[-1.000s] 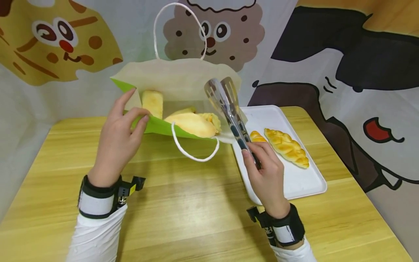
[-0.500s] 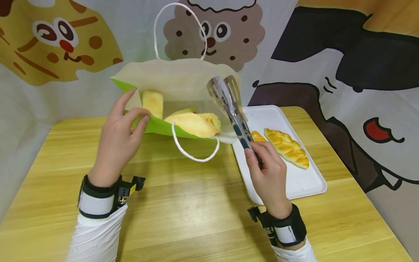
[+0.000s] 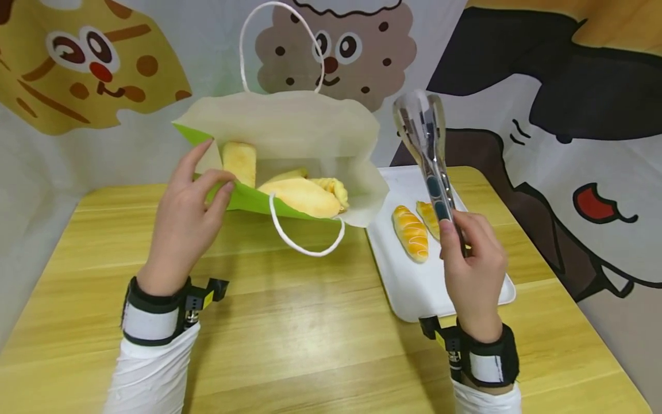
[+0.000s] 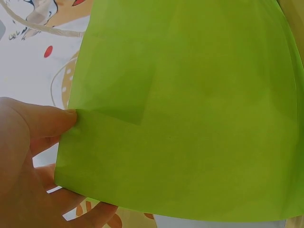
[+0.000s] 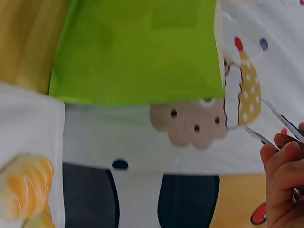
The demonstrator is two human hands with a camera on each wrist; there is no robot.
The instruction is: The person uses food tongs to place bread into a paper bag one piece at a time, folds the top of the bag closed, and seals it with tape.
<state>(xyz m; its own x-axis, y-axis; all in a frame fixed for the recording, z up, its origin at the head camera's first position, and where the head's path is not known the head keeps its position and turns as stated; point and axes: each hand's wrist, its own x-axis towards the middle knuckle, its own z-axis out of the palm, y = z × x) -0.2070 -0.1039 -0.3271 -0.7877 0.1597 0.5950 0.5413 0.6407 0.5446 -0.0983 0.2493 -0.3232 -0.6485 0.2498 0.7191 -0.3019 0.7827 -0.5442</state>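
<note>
A green paper bag (image 3: 305, 123) with white rope handles stands at the back of the table, its mouth spread. My left hand (image 3: 188, 213) pinches its left rim; in the left wrist view the thumb (image 4: 50, 121) lies on the green outside. Inside the bag are a rectangular bread piece (image 3: 240, 164), a smooth oval bread (image 3: 302, 196) and other pieces partly hidden. My right hand (image 3: 473, 270) grips metal tongs (image 3: 431, 164), tips up and slightly apart with nothing between them, above the white tray (image 3: 419, 299). On it lie a striped bun (image 3: 411, 234) and a braided bread (image 3: 427, 217), partly covered by tongs and hand.
The wooden table (image 3: 289, 333) ends against a cartoon-printed cloth (image 3: 217, 52) at the back and sides. The bag's front handle (image 3: 310, 253) droops over its front, close to the tray's left edge.
My right hand and the tongs have moved right, from beside the bag mouth to over the tray. The striped bun has come into view. My left hand has stayed at the bag rim.
</note>
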